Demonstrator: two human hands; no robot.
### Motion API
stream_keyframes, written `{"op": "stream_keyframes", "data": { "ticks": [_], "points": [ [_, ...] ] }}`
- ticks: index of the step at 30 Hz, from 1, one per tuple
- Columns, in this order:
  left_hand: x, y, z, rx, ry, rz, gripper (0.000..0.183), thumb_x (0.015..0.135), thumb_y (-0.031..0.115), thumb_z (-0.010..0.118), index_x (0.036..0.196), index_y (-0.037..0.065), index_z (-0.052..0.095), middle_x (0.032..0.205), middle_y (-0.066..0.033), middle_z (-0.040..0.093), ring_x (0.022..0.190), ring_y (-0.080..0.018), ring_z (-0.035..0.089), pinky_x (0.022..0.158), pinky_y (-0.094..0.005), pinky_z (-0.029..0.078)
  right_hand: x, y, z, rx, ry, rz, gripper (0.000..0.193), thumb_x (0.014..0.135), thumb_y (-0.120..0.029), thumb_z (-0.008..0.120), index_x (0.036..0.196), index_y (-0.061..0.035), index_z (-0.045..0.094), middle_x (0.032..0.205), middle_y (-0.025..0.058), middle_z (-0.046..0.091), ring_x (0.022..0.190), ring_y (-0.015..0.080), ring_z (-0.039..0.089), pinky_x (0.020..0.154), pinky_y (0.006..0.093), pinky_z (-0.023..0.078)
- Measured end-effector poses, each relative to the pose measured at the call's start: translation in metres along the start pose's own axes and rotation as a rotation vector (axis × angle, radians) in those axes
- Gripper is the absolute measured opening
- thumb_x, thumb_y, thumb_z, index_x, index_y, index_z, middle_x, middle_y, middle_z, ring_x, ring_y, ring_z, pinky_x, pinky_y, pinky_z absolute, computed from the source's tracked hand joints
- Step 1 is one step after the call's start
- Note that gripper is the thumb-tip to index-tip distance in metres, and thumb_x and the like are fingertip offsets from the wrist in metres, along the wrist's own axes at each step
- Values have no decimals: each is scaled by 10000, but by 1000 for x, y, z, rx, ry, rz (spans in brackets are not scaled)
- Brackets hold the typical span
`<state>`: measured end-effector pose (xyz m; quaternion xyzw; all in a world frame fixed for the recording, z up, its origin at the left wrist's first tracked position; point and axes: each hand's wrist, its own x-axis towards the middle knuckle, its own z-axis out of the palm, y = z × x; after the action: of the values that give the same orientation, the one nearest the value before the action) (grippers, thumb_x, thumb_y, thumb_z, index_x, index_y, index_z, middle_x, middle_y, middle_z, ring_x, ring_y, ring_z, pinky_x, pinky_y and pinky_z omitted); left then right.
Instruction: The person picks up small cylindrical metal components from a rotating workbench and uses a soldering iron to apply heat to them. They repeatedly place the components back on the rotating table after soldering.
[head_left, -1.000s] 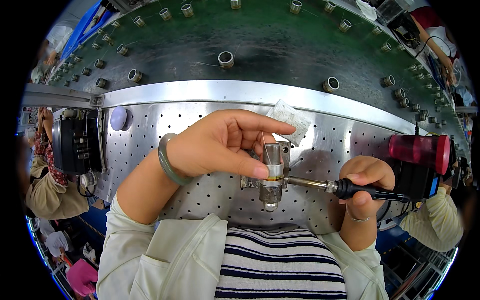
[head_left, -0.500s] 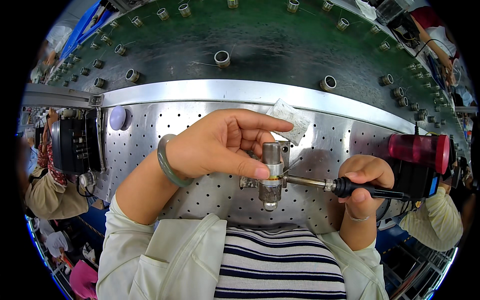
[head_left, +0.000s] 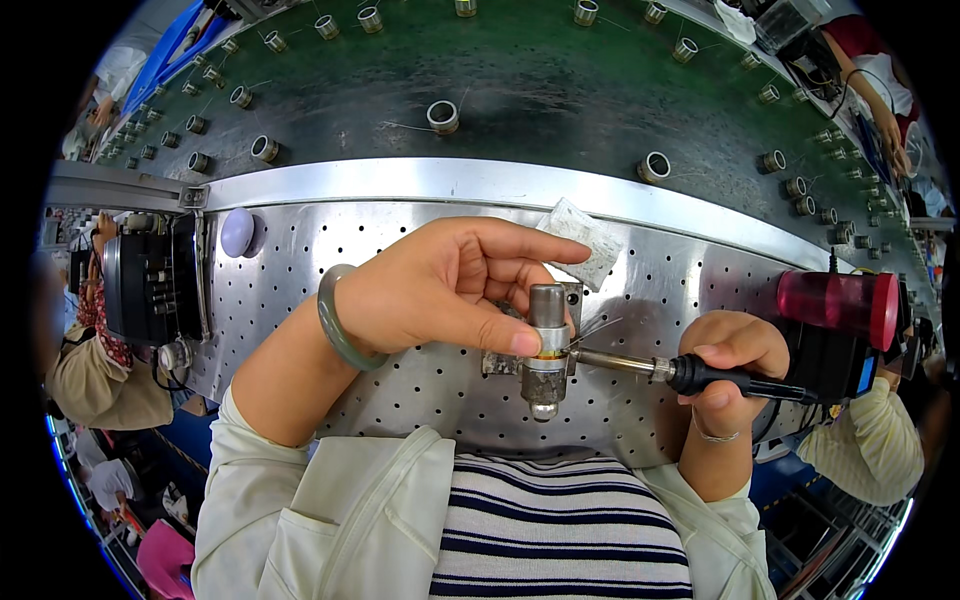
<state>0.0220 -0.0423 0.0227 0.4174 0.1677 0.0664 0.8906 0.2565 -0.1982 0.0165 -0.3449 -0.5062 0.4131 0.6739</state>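
Note:
My left hand [head_left: 440, 290], a green bangle on its wrist, has the thumb pressed on a silver metal ring [head_left: 549, 344] with a yellowish band. Its index finger stretches out above while the other fingers curl behind. The ring sits around a dark metal post [head_left: 546, 303] on a small fixture, with a rounded metal end [head_left: 544, 408] toward me. In my right hand [head_left: 735, 365] is a soldering iron [head_left: 690, 374] with a black handle, its tip against the ring's right side. Thin wires [head_left: 598, 330] stick out near the tip.
A perforated metal worktop [head_left: 430, 395] lies under my hands; a green belt [head_left: 540, 100] beyond carries several metal rings. A whitish pad [head_left: 583, 240] lies behind the fixture. On the left are a pale purple knob [head_left: 237, 232] and a black device [head_left: 150, 290]; a red cylinder [head_left: 838, 305] stands right.
The thin wires now show fanned out to the upper right of the iron's tip. Both hands keep nearly the same place, with the iron tip still at the ring.

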Motion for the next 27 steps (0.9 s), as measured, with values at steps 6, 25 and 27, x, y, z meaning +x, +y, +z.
{"op": "stream_keyframes", "data": {
  "ticks": [6,25,27],
  "points": [
    [1,-2,-1,21,-1,8,727,715,-46,753,1359,-84,417,1014,-210,645,937,-196,656,760,-233,557,1,0,-3,-11,-39,-16,260,717,-16,775,899,71,609,692,140,635,540,178,597,510,255,450],
    [5,-2,0,2,-8,-4,755,710,-32,764,1372,-77,404,1016,-202,649,876,-160,655,753,-220,550,0,-2,-5,-102,-58,-45,260,679,-8,785,869,66,624,669,137,633,517,185,583,492,264,450],
    [5,-2,1,7,-5,0,755,708,-36,766,1371,-74,407,1016,-196,650,874,-154,655,748,-216,549,0,-1,-6,-105,-63,-54,263,680,-8,784,875,67,624,665,135,633,506,185,581,486,265,448]
  ]
}}
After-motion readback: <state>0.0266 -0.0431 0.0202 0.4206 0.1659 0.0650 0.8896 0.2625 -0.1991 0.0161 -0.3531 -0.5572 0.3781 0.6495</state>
